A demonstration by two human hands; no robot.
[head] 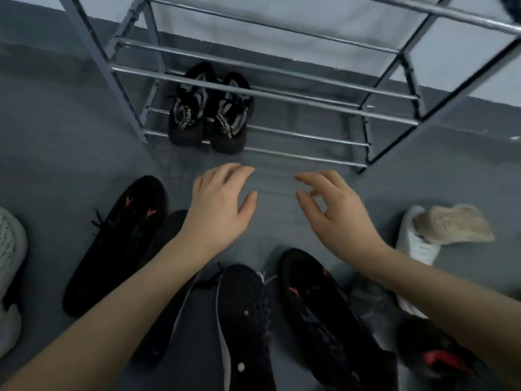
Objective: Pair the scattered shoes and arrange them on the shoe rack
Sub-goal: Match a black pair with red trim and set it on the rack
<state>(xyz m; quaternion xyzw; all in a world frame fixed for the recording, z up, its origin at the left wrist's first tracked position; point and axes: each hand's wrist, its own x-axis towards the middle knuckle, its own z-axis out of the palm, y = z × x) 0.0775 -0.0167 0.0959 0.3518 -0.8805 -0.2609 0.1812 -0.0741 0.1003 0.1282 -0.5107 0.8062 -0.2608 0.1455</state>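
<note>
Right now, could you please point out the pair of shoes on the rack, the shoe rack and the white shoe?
pair of shoes (210, 108): head view, laces.
shoe rack (310, 136): head view, bottom bar.
white shoe (417, 246): head view, side.

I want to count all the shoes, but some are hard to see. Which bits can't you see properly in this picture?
All in the head view:
- Grey knit shoe: cut off by the left edge.
- Black and red shoe: blurred, partly behind the right forearm.
- Dark shoe under the left forearm: mostly hidden.
- Lettering on the pair on the rack: too small, crossed by rack bars.
- Dark thing, top right corner: cut off.
</note>
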